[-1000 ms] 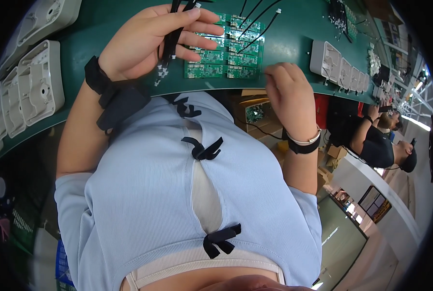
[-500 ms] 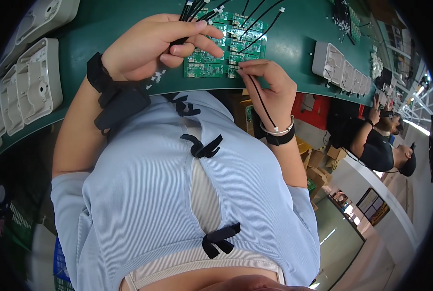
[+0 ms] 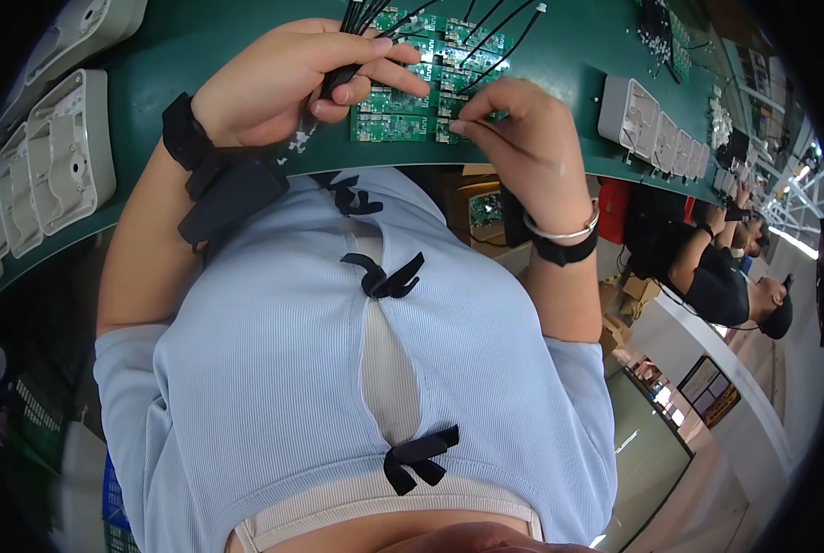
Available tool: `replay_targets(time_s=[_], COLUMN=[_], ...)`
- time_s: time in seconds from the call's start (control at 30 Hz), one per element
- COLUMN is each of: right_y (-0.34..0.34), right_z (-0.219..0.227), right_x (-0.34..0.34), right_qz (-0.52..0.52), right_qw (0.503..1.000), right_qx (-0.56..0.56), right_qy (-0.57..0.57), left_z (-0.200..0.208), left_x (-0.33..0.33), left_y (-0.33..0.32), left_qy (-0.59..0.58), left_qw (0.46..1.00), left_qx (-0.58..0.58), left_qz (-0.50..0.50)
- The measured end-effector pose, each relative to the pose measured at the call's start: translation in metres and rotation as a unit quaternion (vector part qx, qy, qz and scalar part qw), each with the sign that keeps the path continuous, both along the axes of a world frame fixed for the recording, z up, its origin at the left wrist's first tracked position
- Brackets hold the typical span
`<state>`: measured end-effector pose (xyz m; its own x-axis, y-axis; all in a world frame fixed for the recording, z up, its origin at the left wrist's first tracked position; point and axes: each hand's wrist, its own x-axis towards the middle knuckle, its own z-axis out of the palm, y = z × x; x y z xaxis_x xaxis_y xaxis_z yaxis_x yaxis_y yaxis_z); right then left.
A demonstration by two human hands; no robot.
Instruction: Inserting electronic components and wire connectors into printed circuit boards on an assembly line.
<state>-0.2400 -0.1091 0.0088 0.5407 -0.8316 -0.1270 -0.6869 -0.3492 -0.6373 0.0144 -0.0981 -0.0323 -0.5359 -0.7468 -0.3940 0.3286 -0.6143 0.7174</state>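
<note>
My left hand is closed around a bundle of thin black cables with small white plugs. Its index and middle fingers stretch out over the green circuit boards, which lie in two columns on the table. At the nearest board of the right column, my right hand pinches one end of a single black cable. Most of that cable is blurred against the hand; its pale free end shows near the wrist. Farther boards have black cables rising from them. The fingertips hide the exact contact with the board.
White plastic housings stand along the left of the green table, and more housings are at the right. Small white pieces lie below my left hand. Other people sit at the far right.
My right hand has turned, its wrist shifting right, while its fingertips stay at the nearest board. The cable that hung toward the wrist now crosses the hand. My left hand has barely moved.
</note>
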Motion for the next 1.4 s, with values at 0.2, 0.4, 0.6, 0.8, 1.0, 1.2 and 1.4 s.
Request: replay_targets(time_s=[0.2, 0.4, 0.6, 0.8, 1.0, 1.2, 1.4], right_y=[-0.025, -0.030, -0.028, -0.036, -0.049, -0.045, -0.053], right_z=[0.012, 0.012, 0.048, 0.038, 0.041, 0.043, 0.047], right_x=[0.020, 0.019, 0.018, 0.046, 0.052, 0.057, 0.068], right_qz=[0.028, 0.079, 0.134, 0.125, 0.251, 0.272, 0.196], right_qw=[0.988, 0.982, 0.984, 0.969, 0.923, 0.889, 0.904], right_qx=[0.027, 0.058, -0.110, -0.163, -0.285, -0.346, -0.364], right_qy=[0.151, 0.159, 0.037, -0.136, -0.063, 0.127, 0.115], left_z=[0.007, 0.004, 0.006, 0.014, 0.021, 0.017, 0.017], left_x=[0.000, 0.001, 0.006, 0.008, 0.015, 0.021, 0.027], left_y=[-0.002, -0.001, -0.002, 0.000, 0.001, 0.013, 0.018], left_qy=[-0.059, -0.005, 0.042, 0.048, 0.061, -0.039, -0.059], left_qw=[0.998, 1.000, 0.999, 0.998, 0.997, 0.997, 0.984], left_qx=[-0.027, -0.018, -0.018, -0.035, -0.038, -0.067, -0.018], left_qz=[-0.020, -0.005, -0.012, -0.021, -0.032, 0.030, 0.169])
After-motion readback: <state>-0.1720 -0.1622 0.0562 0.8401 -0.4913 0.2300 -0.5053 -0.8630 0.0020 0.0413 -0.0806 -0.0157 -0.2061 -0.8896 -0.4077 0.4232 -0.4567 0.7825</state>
